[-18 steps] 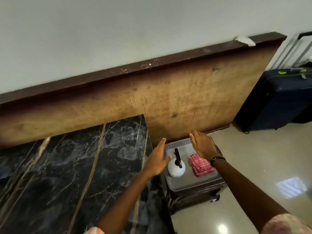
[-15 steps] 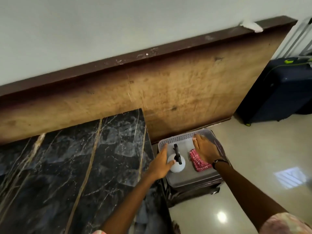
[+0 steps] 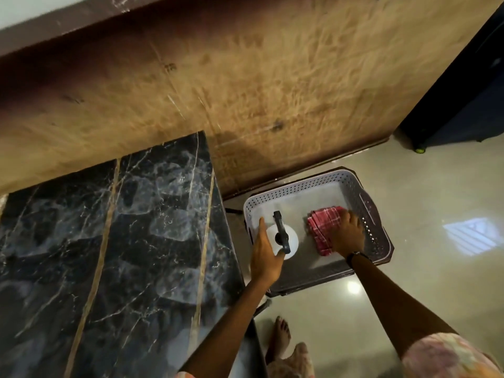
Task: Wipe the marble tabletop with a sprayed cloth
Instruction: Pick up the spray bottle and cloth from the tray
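The black marble tabletop [image 3: 122,241] with gold veins fills the lower left. To its right, lower down, a white perforated basket [image 3: 300,184] holds a white spray bottle [image 3: 291,238] with a black trigger head and a folded red checked cloth [image 3: 321,227]. My left hand [image 3: 266,255] wraps the bottle's left side, thumb against its near edge. My right hand [image 3: 349,233] lies over the right part of the cloth, fingers curled onto it.
The basket rests on a dark low stand [image 3: 300,290] on the glossy floor. A worn wooden panel [image 3: 245,91] rises behind the table and basket. A dark blue suitcase [image 3: 463,105] stands at the far right. My bare foot [image 3: 281,336] is beside the table's corner.
The camera has tilted down and closer. Both hands have dropped into the basket: the left closed around the spray bottle, the right settled onto the red cloth.
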`<state>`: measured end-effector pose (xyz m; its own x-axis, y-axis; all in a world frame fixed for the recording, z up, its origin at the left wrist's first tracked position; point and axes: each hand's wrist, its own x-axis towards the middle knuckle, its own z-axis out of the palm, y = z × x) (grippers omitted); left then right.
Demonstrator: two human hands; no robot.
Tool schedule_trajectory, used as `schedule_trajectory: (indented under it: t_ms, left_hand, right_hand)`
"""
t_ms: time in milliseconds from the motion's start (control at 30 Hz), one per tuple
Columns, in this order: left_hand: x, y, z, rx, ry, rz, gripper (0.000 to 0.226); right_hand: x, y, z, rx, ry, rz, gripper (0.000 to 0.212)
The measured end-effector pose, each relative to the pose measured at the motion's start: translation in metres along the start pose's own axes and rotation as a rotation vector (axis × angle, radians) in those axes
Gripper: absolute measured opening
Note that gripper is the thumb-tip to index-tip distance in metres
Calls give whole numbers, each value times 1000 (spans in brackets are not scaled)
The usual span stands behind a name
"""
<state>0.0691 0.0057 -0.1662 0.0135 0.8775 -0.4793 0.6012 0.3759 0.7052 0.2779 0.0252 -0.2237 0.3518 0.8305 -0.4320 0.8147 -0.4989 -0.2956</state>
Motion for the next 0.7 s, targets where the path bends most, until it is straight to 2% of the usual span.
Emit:
schedule_trajectory:
  t_ms: [100,200,267,400,567,700]
  left_hand:
    - [11,1,9,18,14,26,96]
    - [21,1,16,59,36,61,94]
    - [27,-2,18,78,68,73,88]
    - [27,-4,20,85,137,115,71]
    - [10,9,14,127,229,336,63]
    - [-18,29,-9,47,283,500,58]
  right_hand:
    - [12,6,6,93,38,32,55]
    - [23,13,10,196,54,47,55]
    - [29,19,10,264,46,59,54]
    - [33,25,3,365,-55,71,40]
    - [11,18,-12,419,-82,-19,36]
    - [-34,-5,-44,582,-78,-75,38]
